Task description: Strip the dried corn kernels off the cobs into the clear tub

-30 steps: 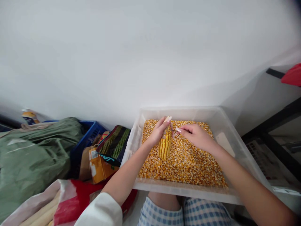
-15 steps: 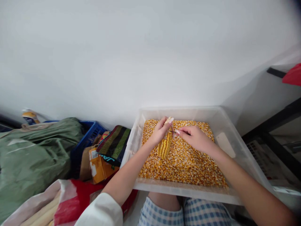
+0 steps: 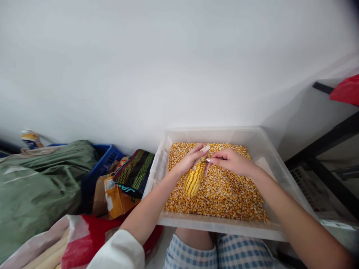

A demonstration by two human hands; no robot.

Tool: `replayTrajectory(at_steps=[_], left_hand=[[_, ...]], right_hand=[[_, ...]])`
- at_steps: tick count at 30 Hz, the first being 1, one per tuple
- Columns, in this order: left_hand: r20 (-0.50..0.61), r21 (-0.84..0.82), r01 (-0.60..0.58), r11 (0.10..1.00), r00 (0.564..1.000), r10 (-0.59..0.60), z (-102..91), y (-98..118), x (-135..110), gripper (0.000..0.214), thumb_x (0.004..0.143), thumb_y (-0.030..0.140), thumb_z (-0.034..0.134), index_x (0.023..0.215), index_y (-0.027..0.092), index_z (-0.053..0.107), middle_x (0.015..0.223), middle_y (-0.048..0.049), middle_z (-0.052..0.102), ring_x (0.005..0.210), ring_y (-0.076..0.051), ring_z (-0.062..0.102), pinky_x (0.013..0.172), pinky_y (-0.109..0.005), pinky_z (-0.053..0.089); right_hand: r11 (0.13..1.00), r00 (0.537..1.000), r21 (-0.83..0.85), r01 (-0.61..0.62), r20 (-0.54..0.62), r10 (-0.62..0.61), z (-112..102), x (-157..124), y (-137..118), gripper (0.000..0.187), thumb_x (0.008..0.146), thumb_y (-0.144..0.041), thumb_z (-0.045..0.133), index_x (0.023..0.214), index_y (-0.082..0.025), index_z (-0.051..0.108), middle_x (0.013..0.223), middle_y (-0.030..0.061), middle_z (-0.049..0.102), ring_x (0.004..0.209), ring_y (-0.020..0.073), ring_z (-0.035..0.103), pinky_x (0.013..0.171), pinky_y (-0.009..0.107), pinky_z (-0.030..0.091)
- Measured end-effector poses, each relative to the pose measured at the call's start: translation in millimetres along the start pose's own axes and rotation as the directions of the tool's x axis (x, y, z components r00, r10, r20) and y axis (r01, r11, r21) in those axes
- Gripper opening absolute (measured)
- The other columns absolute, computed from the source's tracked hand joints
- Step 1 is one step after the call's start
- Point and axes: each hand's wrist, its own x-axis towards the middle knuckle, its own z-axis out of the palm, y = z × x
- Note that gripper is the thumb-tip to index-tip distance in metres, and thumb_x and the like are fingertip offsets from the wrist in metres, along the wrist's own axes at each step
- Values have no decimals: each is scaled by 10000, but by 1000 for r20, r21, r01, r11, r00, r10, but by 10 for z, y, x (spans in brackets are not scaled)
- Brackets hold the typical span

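Note:
My left hand (image 3: 191,160) is closed around the upper end of a yellow corn cob (image 3: 193,182), which hangs tilted with its kernel-covered end toward me. Part of the cob near the fingers looks pale. In my right hand (image 3: 234,162) the fingers pinch a thin dark tool (image 3: 205,161), its tip against the cob; its exact kind is too small to tell. Below both hands, loose corn kernels (image 3: 224,196) fill the bottom of a translucent plastic tub (image 3: 224,231) resting by my knees.
A white wall rises behind the tub. On the left are a blue crate (image 3: 112,154), a green cloth bag (image 3: 42,190), a mesh pouch (image 3: 134,172), an orange carton (image 3: 119,198) and a red-and-white sack (image 3: 77,241). A black metal frame (image 3: 331,136) stands right.
The cob has turned in my left hand, showing a broader face of kernels, its lower end shifted slightly left and toward me. My right fingers have moved closer to it.

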Motion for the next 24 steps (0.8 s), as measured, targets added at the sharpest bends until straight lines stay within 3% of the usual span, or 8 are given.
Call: replayTrajectory(at_steps=[7,10,17,24], left_hand=[[-16,91,-48,995,999,49,-16,16,6,225,797,398,480,846,186,422,686,15,521,525,-101,513,517,-230,413],[1,177,-39,983,999,39,-34,11,4,237,808,417,461,851,185,433,680,12,523,520,-108,506,521,-241,403],[-81,425,-97,900,986,144,-64,46,27,260,810,411,481,818,156,526,769,-6,532,763,-135,494,725,-252,381],[-72,466,-104,879,985,155,-57,122,21,314,828,423,424,708,155,535,690,-5,535,697,-138,493,687,-248,382]], right_hand=[[939,982,-344,24,-169,-87,42,-81,-89,295,871,-326,403,847,-179,657,672,14,601,573,93,462,556,234,277],[901,978,-433,29,-174,-114,64,-106,-126,285,870,-307,406,832,-188,662,677,21,619,571,96,471,563,243,275],[935,989,-353,22,-131,-73,59,-89,-92,307,872,-346,399,838,-189,661,634,0,601,550,90,464,540,234,269],[939,973,-345,-13,-220,-68,44,-54,-3,284,850,-360,440,837,-184,662,661,35,620,593,125,481,568,249,293]])
